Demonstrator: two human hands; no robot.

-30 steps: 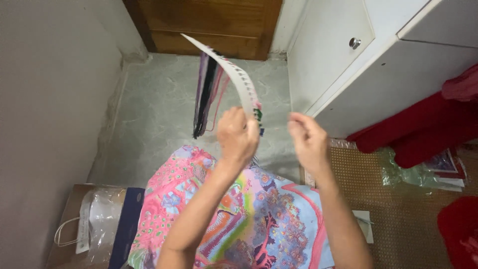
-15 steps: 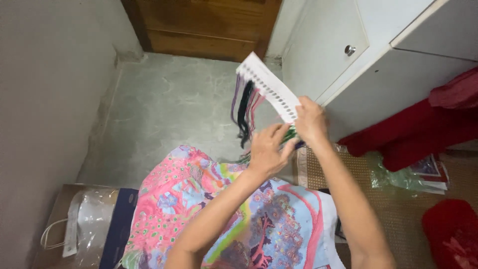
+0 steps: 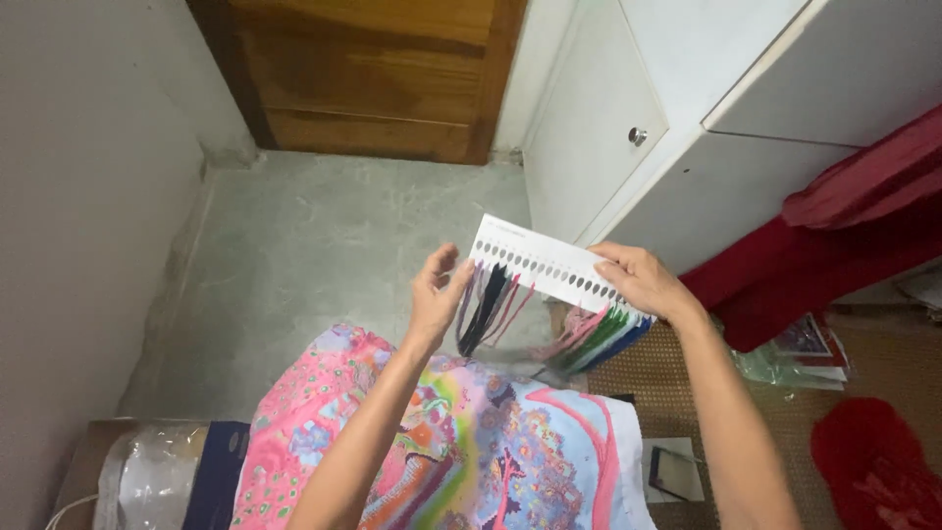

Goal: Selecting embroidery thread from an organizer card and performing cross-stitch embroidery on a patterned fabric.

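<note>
Holding a white card (image 3: 549, 263) up over the grey floor (image 3: 324, 255), the right hand (image 3: 643, 283) pinched the card's right end, its grip closed on it. The left hand (image 3: 437, 294) touched the card's left end with loose, half-open fingers. Dark threads (image 3: 488, 306) and green and pink threads (image 3: 596, 337) hung from holes along the card. A bright cloth (image 3: 491, 442) lay below. A white cupboard (image 3: 628, 128) stood near.
</note>
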